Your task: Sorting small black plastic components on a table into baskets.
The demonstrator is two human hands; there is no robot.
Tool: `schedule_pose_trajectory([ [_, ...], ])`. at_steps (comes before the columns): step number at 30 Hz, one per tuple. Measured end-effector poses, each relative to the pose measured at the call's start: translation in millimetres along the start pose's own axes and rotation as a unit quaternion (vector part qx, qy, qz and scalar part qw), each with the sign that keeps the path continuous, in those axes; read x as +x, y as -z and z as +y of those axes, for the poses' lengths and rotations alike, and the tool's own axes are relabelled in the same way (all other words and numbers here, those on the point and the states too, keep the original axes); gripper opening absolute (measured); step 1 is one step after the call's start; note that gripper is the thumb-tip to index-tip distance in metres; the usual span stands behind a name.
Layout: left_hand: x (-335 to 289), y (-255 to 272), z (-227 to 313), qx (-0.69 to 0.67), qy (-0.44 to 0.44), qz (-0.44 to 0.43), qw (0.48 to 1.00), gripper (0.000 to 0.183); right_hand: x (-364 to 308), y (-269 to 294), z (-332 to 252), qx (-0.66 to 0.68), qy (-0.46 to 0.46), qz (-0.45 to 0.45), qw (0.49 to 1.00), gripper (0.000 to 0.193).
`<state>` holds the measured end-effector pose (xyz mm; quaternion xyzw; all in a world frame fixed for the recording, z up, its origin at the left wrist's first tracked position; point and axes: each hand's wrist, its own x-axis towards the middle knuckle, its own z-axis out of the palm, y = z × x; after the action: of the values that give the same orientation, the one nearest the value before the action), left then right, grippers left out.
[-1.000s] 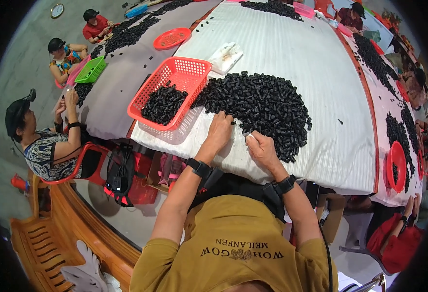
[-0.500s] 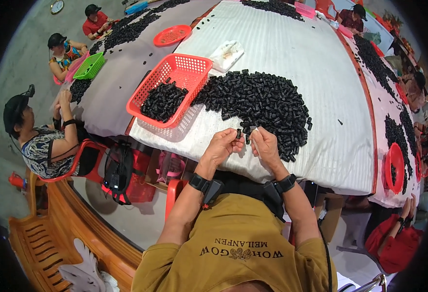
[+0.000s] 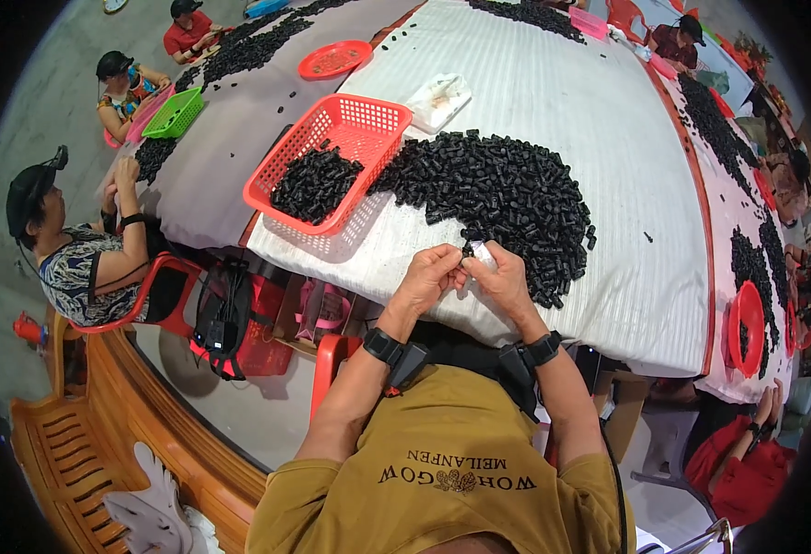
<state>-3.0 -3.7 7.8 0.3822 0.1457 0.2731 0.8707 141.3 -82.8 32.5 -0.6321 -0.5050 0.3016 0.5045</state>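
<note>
Nearer the wearer and right of the red rectangular perforated-plastic basket (image 3: 359, 140), the left hand (image 3: 431, 275) pinches narrowly, its hold unclear, beside the right hand (image 3: 505, 278) gripping a small whitish item (image 3: 483, 253); small black cylindrical pieces (image 3: 499, 189) heap right of the basket; close fingertip work seems in hand, the next move calling for steadiness.

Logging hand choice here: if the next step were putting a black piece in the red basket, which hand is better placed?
Probably the left hand: it is nearer the red basket, which stands ahead and to its left. The right hand is farther away, nearer the black pile.
</note>
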Motion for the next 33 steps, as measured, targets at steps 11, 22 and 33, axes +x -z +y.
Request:
schedule_pose_trajectory([
  [11, -4, 3, 5, 0.028, 0.016, 0.004, 0.999, 0.018, -1, -3, -4, 0.029, 0.0, 0.047, 0.998, 0.025],
  [22, -3, 4, 2, -0.008, 0.006, -0.002, 1.0, 0.017, -2, -1, -6, -0.002, 0.011, 0.022, 1.0, 0.024],
  [33, -4, 1, 5, 0.031, 0.021, -0.011, 0.999, 0.018, -2, -3, -4, 0.053, -0.019, 0.047, 0.997, 0.023],
])
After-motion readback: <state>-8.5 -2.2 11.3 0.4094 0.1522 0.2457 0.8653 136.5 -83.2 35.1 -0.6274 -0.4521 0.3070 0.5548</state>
